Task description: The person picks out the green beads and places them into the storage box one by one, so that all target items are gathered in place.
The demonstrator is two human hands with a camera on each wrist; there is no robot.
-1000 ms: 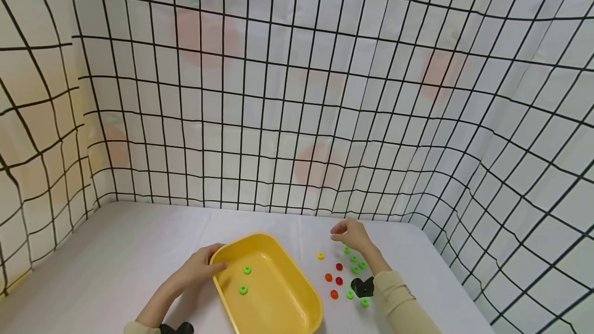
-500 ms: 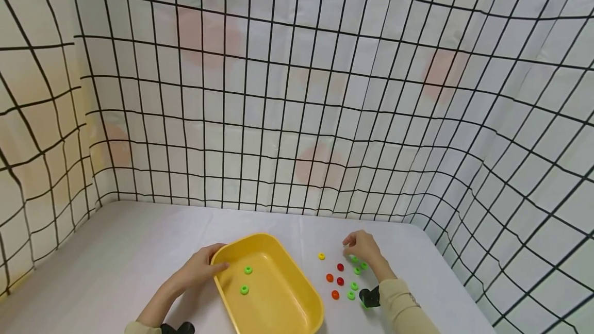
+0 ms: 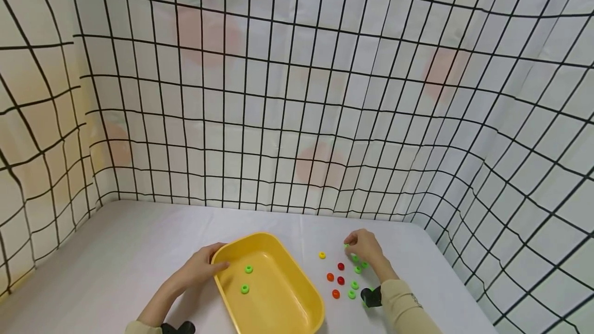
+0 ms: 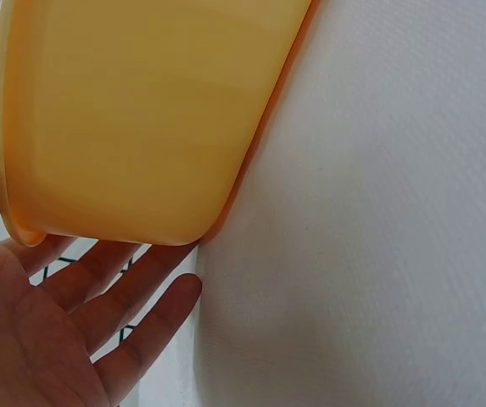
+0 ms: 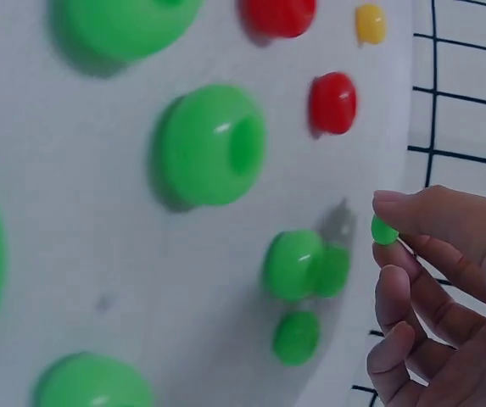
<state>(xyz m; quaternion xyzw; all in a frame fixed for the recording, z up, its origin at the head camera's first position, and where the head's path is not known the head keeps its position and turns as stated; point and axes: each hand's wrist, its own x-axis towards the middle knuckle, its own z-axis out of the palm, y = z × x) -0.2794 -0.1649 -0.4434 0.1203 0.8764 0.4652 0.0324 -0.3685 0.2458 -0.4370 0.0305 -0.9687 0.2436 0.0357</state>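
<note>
My left hand [image 3: 198,268] holds the far left corner of a yellow plastic tray [image 3: 284,293], thumb over the rim and fingers along the outside wall. Two green ring-shaped beads, one farther [image 3: 248,269] and one nearer [image 3: 245,288], lie on the tray's floor. Right of the tray, my right hand [image 3: 365,248] pinches a small green bead [image 5: 383,231] between thumb and forefinger, just off the white tabletop. Below that hand in the right wrist view sit more green beads, among them a large-looking one [image 5: 213,146] with its hole showing.
Between tray and right forearm lie two red beads, one [image 3: 341,266] behind the other, two orange beads, one [image 3: 335,294] nearer me, and a yellow bead [image 3: 322,255]. Several green beads lie around the right wrist. A white curtain with a black grid [image 3: 260,117] encloses the table.
My right hand has moved a little right and down toward the green beads and now pinches one. The left hand and the tray have stayed in place.
</note>
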